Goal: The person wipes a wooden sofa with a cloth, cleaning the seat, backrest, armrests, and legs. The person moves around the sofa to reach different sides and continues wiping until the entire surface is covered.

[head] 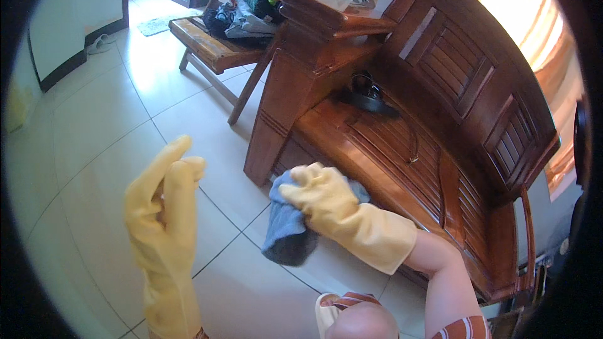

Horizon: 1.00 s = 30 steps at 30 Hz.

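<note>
My right hand, in a pale yellow rubber glove, grips a bunched blue-grey cloth. The cloth hangs down over the floor, close to the front edge of a dark red-brown wooden bench. My left hand wears a matching yellow glove and is raised over the tiles at the left. Its fingers are loosely bent, with a gap beside the thumb, and I see nothing held there. On the slatted bench seat lies a dark round object with a cord or strap trailing from it.
Beyond the bench's armrest stands a wooden chair heaped with clothes. Pale slippers lie by the wall. A doorway with a mat is at the back. My knee and a slippered foot show below.
</note>
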Tool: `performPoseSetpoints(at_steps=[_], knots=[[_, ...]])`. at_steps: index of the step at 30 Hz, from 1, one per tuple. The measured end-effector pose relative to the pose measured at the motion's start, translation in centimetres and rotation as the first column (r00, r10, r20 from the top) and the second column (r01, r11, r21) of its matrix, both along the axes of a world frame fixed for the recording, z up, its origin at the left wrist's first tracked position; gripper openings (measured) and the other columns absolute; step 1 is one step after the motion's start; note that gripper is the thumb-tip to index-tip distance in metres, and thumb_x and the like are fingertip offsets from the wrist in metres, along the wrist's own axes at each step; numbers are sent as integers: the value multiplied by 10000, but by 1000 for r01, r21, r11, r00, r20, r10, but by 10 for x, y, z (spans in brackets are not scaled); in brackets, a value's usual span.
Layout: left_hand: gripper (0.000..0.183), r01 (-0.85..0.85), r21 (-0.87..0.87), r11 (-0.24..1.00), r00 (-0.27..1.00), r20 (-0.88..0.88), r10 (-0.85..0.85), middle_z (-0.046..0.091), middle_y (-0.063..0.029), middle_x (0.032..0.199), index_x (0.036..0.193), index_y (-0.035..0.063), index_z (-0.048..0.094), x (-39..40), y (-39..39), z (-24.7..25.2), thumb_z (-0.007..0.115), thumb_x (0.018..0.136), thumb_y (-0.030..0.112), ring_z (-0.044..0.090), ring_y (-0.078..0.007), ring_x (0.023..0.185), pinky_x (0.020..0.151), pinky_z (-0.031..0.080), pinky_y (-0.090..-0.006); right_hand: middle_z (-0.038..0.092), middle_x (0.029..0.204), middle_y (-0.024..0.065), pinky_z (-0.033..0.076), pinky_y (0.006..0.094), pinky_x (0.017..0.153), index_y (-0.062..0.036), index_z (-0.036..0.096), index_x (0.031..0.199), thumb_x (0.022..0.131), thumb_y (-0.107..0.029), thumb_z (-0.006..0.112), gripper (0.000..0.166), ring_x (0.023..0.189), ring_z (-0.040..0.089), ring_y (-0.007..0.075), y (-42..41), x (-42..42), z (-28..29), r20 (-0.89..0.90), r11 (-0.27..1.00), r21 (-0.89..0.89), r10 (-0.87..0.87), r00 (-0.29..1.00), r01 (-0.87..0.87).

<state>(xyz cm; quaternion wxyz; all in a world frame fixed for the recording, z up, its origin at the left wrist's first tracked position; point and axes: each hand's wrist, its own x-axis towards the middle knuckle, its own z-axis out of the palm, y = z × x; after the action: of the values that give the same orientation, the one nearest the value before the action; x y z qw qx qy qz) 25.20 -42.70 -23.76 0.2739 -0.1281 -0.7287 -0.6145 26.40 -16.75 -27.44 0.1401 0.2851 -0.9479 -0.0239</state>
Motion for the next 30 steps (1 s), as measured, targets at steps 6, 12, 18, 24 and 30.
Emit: performPoseSetpoints(at_steps=[6,12,18,24,30], knots=[[298,-103,-20,995,994,-28,102,739,-102,943,1192,-24,700,-5,-16,-3,542,1048,184,708,-166,828,751,595,-310,694,964,136,547,366,783,9,677,1053,856,-107,720,232,889,678,235,51,-47,49,-244,886,-448,-254,936,124],[300,-73,-11,997,997,-37,73,739,-103,937,1200,-32,695,-8,-11,-5,552,1040,177,708,-169,842,756,593,-309,513,1231,130,502,406,857,-37,588,1262,768,-102,684,507,1084,561,317,33,-72,4,-423,971,170,-81,902,167],[300,-110,-46,993,994,-28,109,738,-99,930,1200,-36,695,-13,-21,-12,555,1036,173,705,-166,835,753,588,-304,580,1282,213,483,452,818,14,699,1196,853,-259,595,450,1048,536,329,44,-24,-68,-185,733,680,210,960,-29],[287,-180,108,978,984,11,180,739,-171,1011,1116,-51,714,-16,-39,-8,594,1004,184,719,-195,860,775,587,-302,586,1284,227,540,559,858,13,714,1148,832,-264,591,438,1072,570,387,120,62,-175,59,660,695,341,938,-284],[314,-67,-21,998,995,76,69,740,-120,910,1201,-41,690,-22,-13,-36,546,1042,187,709,-159,811,728,592,-288,600,1218,199,494,498,901,-27,708,1140,858,-237,584,373,1079,558,351,40,-80,-190,-68,740,669,144,987,-62]])
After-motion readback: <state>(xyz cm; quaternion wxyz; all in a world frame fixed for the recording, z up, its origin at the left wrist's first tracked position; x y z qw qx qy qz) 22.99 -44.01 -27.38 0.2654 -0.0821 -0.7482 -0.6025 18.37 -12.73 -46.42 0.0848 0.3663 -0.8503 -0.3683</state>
